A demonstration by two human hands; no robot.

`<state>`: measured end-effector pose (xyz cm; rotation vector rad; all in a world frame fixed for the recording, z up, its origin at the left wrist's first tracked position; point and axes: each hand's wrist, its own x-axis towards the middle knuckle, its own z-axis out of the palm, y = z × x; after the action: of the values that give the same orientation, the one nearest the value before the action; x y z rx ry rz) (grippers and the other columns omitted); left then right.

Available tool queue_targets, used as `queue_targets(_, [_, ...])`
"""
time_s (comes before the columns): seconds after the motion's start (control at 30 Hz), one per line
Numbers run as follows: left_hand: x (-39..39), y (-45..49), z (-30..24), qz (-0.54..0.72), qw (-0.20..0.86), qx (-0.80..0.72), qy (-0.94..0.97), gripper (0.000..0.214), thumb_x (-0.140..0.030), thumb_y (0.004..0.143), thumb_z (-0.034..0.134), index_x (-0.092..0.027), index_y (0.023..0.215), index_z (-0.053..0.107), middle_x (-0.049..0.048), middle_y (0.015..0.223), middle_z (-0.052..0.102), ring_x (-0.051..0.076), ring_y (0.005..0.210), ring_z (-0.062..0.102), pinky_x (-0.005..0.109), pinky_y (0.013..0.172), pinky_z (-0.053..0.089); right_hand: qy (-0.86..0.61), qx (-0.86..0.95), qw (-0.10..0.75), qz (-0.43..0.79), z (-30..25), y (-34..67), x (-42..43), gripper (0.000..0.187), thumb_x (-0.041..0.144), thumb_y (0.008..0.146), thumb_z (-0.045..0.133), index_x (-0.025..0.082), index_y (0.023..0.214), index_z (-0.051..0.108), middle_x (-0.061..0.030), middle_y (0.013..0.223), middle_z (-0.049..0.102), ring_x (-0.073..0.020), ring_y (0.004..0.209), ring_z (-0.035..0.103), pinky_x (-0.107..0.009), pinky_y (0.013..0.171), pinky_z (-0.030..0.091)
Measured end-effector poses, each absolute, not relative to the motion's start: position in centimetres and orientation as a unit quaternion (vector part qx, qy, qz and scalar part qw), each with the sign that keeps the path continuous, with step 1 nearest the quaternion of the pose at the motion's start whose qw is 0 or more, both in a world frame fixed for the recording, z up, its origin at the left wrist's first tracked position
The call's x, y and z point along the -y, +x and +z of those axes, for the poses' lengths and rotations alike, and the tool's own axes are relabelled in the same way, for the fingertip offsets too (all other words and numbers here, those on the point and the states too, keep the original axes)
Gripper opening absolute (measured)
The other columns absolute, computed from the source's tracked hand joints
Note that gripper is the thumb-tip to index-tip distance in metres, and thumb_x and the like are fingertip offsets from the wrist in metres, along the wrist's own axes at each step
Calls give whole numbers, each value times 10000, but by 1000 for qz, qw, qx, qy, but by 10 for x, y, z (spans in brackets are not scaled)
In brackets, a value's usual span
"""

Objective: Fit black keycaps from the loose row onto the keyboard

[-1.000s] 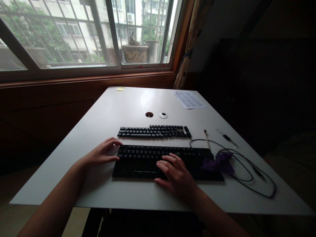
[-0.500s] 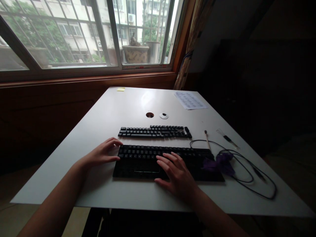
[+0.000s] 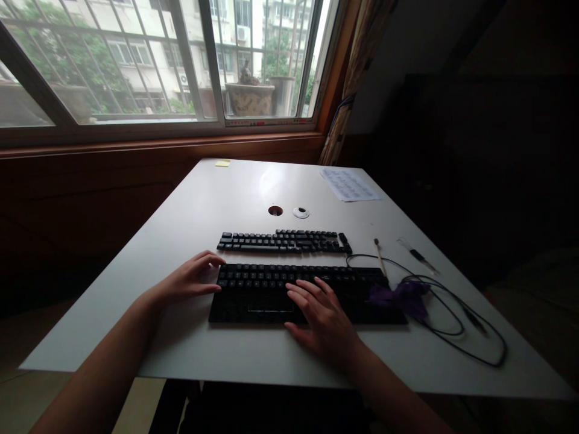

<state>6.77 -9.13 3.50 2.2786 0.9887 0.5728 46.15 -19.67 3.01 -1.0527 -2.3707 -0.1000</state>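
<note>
A black keyboard (image 3: pixel 257 299) lies on the white table; its back rows have keycaps, while the dark front part seems to lack them. At its left end is my left hand (image 3: pixel 190 280), thumb and fingers apart, the tips at the keyboard's edge. My right hand (image 3: pixel 325 319) rests over the middle with spread fingers on the keys and the thumb near the front edge. Neither hand is closed round anything. Behind the keyboard, black keycaps (image 3: pixel 257 247) lie in uneven rows. A purple cloth (image 3: pixel 400 298) lies over the keyboard's right end.
To the right, a black cable (image 3: pixel 491 363) loops across the table (image 3: pixel 149 253). A thin brush-like stick (image 3: pixel 379 256) and a small tool with a black grip (image 3: pixel 420 256) lie nearby. Further back are a round hole (image 3: pixel 275 211), a white ring (image 3: pixel 301 212), papers (image 3: pixel 350 184) and a yellow note (image 3: pixel 222 163).
The keyboard's front edge has shifted slightly away from me, and its right end slightly left with the purple cloth. Both hands stay nearly in place.
</note>
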Motion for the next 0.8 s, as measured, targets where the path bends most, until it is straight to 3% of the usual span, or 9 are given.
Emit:
queue_targets(0.63, [92, 69, 36, 216, 293, -375, 853, 489, -477, 913, 733, -285, 1333, 570, 79, 1294, 578, 260, 1143, 611, 374, 963, 537, -392, 880, 267, -19, 31, 463, 195, 564, 362, 941, 681, 258, 1457, 478, -87, 1440, 649, -299, 1389, 545, -622, 1227, 331])
queue_targets(0.8, [93, 70, 38, 215, 295, -375, 852, 483, -468, 915, 737, -289, 1330, 567, 71, 1296, 575, 253, 1147, 607, 364, 969, 525, -395, 865, 310, 0, 48, 465, 175, 398, 316, 986, 627, 259, 1371, 544, -78, 1419, 657, -281, 1365, 554, -577, 1205, 376])
